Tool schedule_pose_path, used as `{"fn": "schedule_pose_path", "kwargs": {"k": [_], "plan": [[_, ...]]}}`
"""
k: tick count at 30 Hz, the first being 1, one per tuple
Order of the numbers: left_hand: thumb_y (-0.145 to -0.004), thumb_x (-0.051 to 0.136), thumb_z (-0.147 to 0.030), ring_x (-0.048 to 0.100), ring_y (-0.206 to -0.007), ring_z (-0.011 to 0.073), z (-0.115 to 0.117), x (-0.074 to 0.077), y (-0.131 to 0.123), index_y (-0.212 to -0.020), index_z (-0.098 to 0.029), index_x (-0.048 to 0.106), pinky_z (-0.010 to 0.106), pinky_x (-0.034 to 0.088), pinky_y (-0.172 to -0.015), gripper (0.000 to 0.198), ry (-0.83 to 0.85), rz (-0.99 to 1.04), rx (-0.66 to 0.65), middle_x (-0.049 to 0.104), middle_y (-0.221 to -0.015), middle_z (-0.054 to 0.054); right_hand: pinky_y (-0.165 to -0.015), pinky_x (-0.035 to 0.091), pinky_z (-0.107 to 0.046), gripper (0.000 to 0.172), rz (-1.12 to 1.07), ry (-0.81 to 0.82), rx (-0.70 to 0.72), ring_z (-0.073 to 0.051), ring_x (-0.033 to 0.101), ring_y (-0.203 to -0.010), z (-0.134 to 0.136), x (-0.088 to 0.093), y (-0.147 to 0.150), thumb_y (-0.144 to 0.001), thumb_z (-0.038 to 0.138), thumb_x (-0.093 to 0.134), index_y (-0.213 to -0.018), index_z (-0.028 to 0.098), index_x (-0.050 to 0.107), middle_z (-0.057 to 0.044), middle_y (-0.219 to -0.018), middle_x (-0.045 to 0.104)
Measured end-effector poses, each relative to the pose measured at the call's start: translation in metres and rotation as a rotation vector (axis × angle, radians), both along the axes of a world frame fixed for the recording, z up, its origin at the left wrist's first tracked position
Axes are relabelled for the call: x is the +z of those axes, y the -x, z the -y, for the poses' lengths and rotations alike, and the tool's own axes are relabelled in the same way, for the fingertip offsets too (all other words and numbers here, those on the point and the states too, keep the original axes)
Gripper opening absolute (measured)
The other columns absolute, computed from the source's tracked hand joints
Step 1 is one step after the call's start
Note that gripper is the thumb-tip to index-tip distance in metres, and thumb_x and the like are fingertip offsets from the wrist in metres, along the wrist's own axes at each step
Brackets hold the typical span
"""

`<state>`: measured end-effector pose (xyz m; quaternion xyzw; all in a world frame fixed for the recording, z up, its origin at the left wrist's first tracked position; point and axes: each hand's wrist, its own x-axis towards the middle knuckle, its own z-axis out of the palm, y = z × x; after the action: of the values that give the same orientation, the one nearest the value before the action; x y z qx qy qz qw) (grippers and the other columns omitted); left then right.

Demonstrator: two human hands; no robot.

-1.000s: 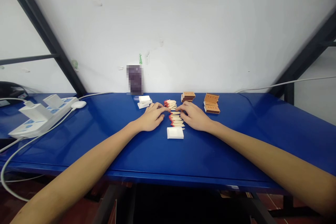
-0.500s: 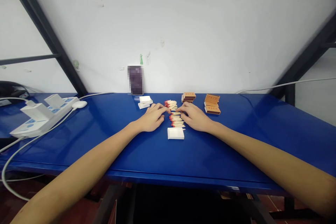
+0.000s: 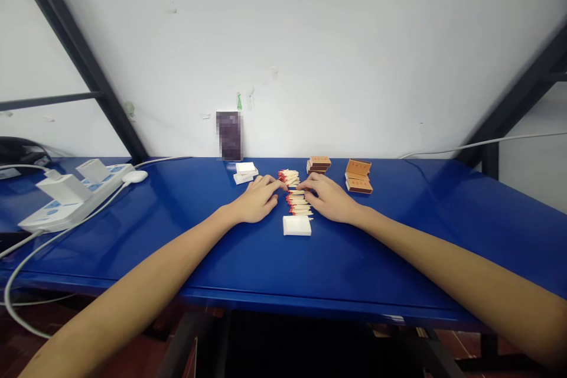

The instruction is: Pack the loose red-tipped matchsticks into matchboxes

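Power strip, brown boxes, blue table

glossy blue table, wooden matches, matt white box

On the table the matches lie in a row. The left hand rests just to their left and the right hand just to their right, both touching them. Before the matches, nearer the person, lies an inner tray. Behind them to the left sit two stacked trays. Behind to the right sit box sleeves, with a second stack farther right. The power strip lies far left.
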<state>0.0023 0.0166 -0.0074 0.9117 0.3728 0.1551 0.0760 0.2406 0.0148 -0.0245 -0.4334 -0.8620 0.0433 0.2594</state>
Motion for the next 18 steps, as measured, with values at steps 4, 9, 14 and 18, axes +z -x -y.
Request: {"fn": "schedule_pose_path", "kwargs": {"k": [4,9,14,18], "plan": [[-0.094,0.036,-0.019,0.048,-0.110,0.0273,-0.001,0.000,0.000,-0.128,-0.024,0.053,0.048,0.040,-0.099,0.038,-0.006,-0.010,-0.001,0.052,-0.119,0.010,-0.085,0.047,-0.038,0.029,0.001,-0.007,0.013,-0.023,0.059,-0.094,-0.001,0.000,0.000,-0.094,0.017,0.042,-0.105,0.018,0.068,-0.008,-0.097,0.058],[-0.094,0.037,-0.020,0.048,-0.110,0.0274,0.000,0.000,0.000,-0.129,-0.024,0.054,0.048,0.039,-0.099,0.039,-0.011,0.003,-0.007,0.053,-0.118,0.010,-0.084,0.047,-0.038,0.029,-0.011,-0.008,0.027,-0.023,0.059,-0.094,-0.001,0.000,-0.001,-0.095,0.018,0.040,-0.104,0.019,0.068,-0.008,-0.097,0.059],[-0.099,0.039,-0.032,0.049,-0.106,0.0251,0.006,0.005,-0.001,-0.115,-0.022,0.058,0.045,0.039,-0.098,0.027,-0.038,0.082,-0.066,0.055,-0.113,0.008,-0.085,0.046,-0.039,0.029,-0.011,-0.002,0.031,-0.023,0.058,-0.094,0.000,0.001,0.000,-0.096,0.020,0.039,-0.101,0.019,0.067,-0.008,-0.095,0.058],[-0.095,0.051,-0.045,0.048,-0.106,0.0254,0.015,0.011,-0.004,-0.113,-0.023,0.058,0.044,0.040,-0.097,0.030,-0.026,0.101,-0.145,0.055,-0.112,0.008,-0.086,0.045,-0.040,0.031,-0.009,0.011,0.042,-0.023,0.057,-0.093,0.002,0.003,0.000,-0.098,0.025,0.037,-0.100,0.020,0.067,-0.007,-0.092,0.057]]}}
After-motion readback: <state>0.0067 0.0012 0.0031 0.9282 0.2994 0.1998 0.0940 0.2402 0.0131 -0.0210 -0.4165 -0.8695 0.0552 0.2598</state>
